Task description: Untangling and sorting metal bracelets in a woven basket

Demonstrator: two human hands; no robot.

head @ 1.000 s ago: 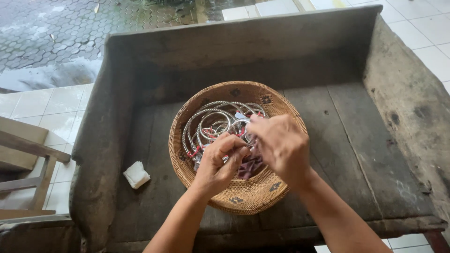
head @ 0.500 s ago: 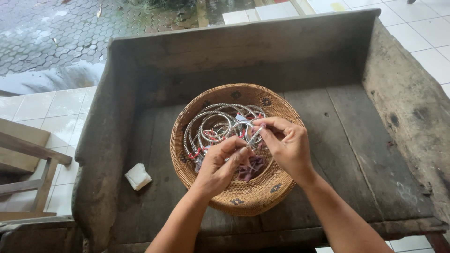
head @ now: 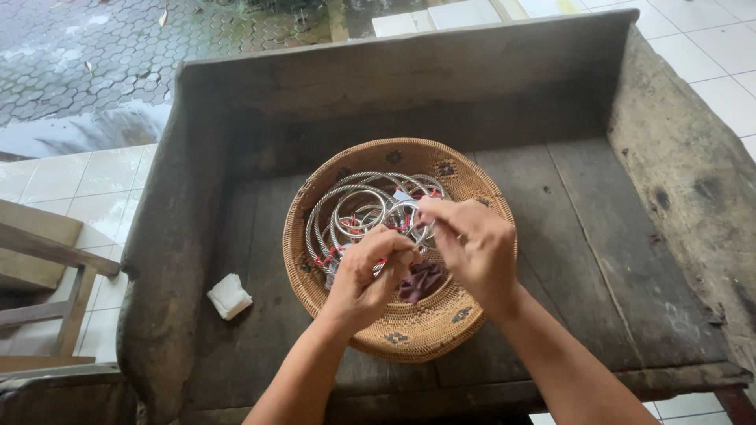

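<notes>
While both hands work over the round woven rattan basket (head: pixel 441 334), the fingers meet above its middle, where a heap of thin silver metal bangles (head: pixel 358 208) lies tangled with small red ties (head: pixel 324 258). The left hand (head: pixel 370 275) is curled, its fingertips (head: pixel 405 245) drawn together in a pinch on one of the bangles just where a red tie crosses it. The right hand (head: pixel 472 248) arches over from the other side, thumb and forefinger closed on the same bundle at a small pale tag, so the two pinches sit almost touching. Beneath the right palm, down in the basket, lies a dark maroon scrap of cloth (head: pixel 421 279).

Judging by their look, the bangles are light, stiff and smooth (likely slippery against one another), and they would probably slide and clink apart if lifted loosely. A hold at the tied point, where several rings are bound, seems the surest place to grip; a single ring taken at its free arc would tend to swing.

Well to the left of the left fingers, outside the basket, a small white folded wad (head: pixel 229 296) rests on the weathered grey wooden bench (head: pixel 598 260). Beyond the bench lies wet paving (head: pixel 79 63).
</notes>
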